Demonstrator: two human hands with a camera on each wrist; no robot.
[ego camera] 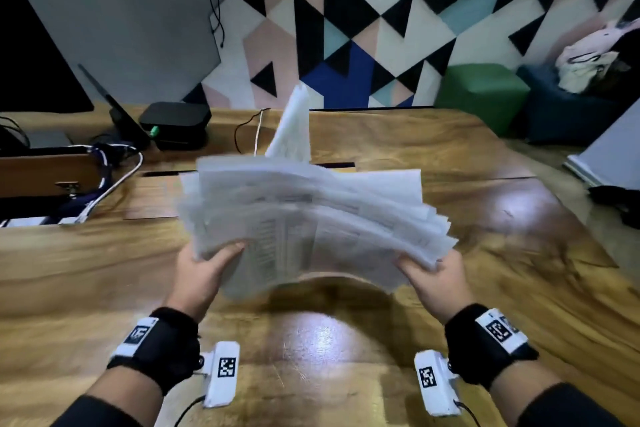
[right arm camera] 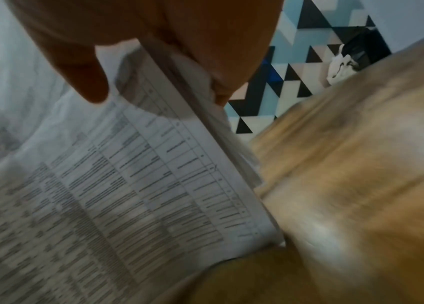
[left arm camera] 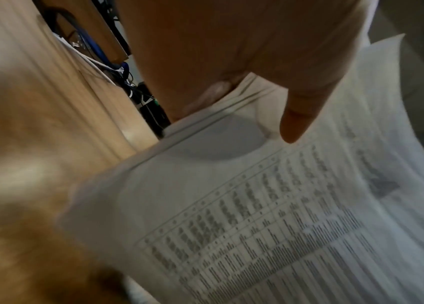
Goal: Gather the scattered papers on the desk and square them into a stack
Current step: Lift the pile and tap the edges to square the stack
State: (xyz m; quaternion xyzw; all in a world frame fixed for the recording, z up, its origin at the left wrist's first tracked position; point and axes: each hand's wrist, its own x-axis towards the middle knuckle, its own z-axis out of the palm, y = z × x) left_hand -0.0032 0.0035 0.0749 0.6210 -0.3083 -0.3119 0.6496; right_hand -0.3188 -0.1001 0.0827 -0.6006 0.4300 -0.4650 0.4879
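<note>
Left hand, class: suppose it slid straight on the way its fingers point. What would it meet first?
The left hand grips the left edge of the papers and points up and away, toward the far side of the desk. It would push further into the papers; beyond them, perhaps the upright sheet, though depth is unclear.

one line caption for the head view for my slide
Both hands, left and right, hold an uneven sheaf of papers above the desk.
</note>
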